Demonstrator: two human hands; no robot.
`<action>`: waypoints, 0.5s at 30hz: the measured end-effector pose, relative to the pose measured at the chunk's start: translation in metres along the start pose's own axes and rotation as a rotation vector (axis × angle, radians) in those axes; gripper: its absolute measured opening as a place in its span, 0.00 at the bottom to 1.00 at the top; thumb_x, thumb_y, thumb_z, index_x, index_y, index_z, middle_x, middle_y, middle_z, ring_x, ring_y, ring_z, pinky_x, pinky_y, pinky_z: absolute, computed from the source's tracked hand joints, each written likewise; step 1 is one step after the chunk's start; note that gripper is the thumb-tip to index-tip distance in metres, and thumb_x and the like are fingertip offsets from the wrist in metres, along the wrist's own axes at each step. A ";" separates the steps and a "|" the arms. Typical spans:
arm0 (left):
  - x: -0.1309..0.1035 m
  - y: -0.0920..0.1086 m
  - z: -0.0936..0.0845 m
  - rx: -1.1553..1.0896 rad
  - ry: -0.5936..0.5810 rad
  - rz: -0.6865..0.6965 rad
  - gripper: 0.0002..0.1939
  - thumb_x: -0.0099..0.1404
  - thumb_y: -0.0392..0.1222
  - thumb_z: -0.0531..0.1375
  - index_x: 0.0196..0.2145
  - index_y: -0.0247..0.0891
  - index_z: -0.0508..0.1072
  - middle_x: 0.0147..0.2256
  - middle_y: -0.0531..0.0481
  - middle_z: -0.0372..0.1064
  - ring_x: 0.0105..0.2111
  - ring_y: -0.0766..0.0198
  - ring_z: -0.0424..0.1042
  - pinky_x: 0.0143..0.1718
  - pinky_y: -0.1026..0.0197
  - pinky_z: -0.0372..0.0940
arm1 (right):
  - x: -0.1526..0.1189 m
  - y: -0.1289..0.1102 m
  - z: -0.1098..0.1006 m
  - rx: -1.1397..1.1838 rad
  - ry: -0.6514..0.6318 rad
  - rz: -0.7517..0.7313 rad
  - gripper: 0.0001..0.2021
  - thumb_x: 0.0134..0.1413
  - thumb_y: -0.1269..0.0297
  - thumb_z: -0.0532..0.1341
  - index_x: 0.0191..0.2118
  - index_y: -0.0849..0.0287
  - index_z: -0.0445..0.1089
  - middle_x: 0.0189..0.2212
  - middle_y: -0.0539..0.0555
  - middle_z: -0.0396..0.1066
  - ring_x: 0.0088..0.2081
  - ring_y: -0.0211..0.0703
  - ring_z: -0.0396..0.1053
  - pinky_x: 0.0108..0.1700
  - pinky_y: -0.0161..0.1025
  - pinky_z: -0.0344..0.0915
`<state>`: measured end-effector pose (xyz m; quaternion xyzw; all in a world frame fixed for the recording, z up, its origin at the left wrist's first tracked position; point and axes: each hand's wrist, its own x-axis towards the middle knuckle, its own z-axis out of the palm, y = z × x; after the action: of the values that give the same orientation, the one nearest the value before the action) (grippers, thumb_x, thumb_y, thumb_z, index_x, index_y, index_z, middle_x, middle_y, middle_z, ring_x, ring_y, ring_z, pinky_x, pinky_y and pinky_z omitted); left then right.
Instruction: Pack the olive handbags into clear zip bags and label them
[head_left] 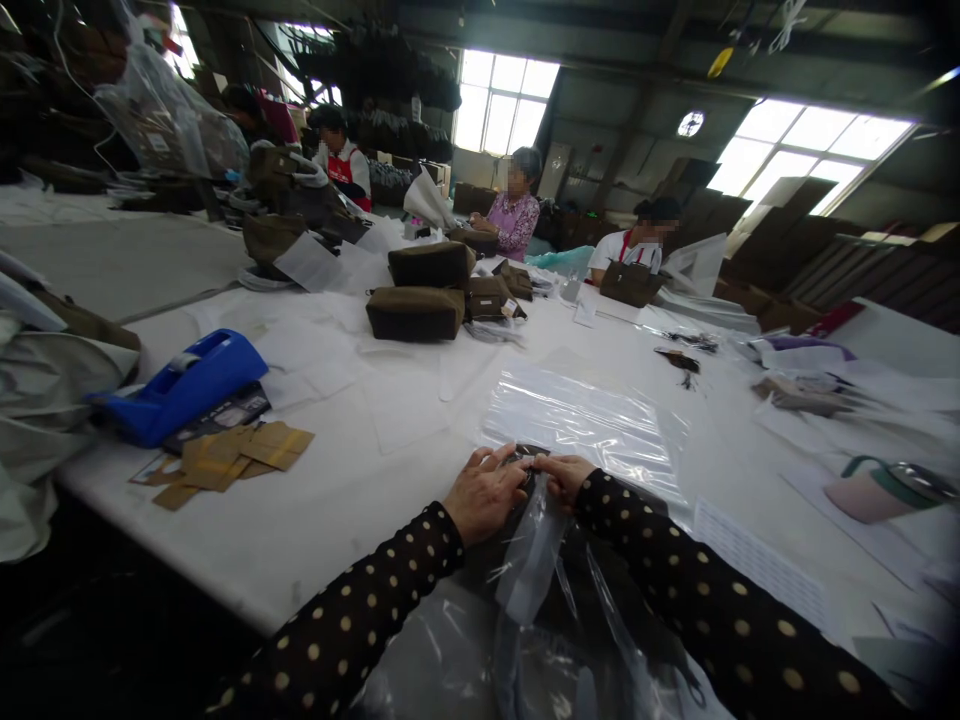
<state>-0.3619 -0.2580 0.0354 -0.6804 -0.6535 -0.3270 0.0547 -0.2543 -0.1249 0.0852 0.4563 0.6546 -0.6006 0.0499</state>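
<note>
A dark bag in a clear plastic bag (529, 570) lies at the table's front edge, close to my body. My left hand (484, 495) has its fingers bent over the upper end of this package, the thumb close to the fingers. Beside it, my right hand (568, 480) is closed in a pinch on the same end, with a fold of plastic running down from the fingertips. The two hands nearly touch, and a small dark patch shows between them. Just beyond them lies a flat stack of clear plastic bags (585, 415).
To the left are a blue tape dispenser (187, 385) and brown cardboard pieces (240, 458). Dark brown bags (416, 312) are stacked farther back. A printed label sheet (757, 560) and a lidded cup (874, 492) stand right. Several people work across the white table (330, 520).
</note>
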 end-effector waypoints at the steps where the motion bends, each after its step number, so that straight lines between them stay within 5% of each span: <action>1: 0.002 -0.002 0.001 -0.004 -0.020 -0.002 0.12 0.65 0.38 0.51 0.45 0.38 0.67 0.50 0.49 0.66 0.57 0.55 0.54 0.55 0.49 0.48 | 0.000 -0.002 0.000 -0.024 -0.007 0.003 0.13 0.59 0.58 0.50 0.35 0.61 0.65 0.07 0.42 0.55 0.09 0.31 0.48 0.10 0.29 0.50; 5: 0.006 -0.008 0.005 -0.015 -0.070 -0.029 0.15 0.64 0.41 0.53 0.49 0.40 0.63 0.45 0.50 0.70 0.56 0.57 0.55 0.56 0.49 0.45 | -0.004 -0.012 -0.002 -0.122 -0.060 0.025 0.15 0.57 0.56 0.52 0.39 0.61 0.68 0.13 0.46 0.66 0.09 0.31 0.51 0.12 0.31 0.52; 8: 0.005 -0.009 0.006 -0.023 -0.083 -0.028 0.14 0.64 0.42 0.54 0.47 0.41 0.65 0.47 0.51 0.69 0.56 0.57 0.55 0.56 0.48 0.44 | -0.013 -0.020 -0.008 -0.468 0.009 -0.064 0.17 0.56 0.53 0.53 0.41 0.58 0.71 0.19 0.51 0.71 0.15 0.36 0.62 0.22 0.36 0.62; 11: 0.003 -0.009 0.008 -0.023 -0.077 -0.027 0.14 0.63 0.42 0.54 0.47 0.41 0.65 0.49 0.52 0.68 0.57 0.58 0.54 0.58 0.49 0.42 | -0.022 -0.019 -0.012 -0.960 0.242 -0.327 0.19 0.56 0.54 0.52 0.47 0.58 0.69 0.31 0.58 0.73 0.36 0.49 0.70 0.42 0.46 0.63; 15: 0.003 -0.009 0.013 -0.009 -0.067 -0.026 0.12 0.64 0.43 0.52 0.46 0.41 0.65 0.52 0.52 0.65 0.57 0.59 0.52 0.58 0.48 0.41 | -0.019 0.002 -0.006 -1.448 0.424 -0.715 0.22 0.52 0.52 0.56 0.53 0.52 0.64 0.56 0.59 0.59 0.54 0.60 0.56 0.53 0.54 0.54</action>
<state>-0.3659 -0.2480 0.0236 -0.6826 -0.6624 -0.3077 0.0255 -0.2388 -0.1306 0.0968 0.1796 0.9797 0.0877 0.0129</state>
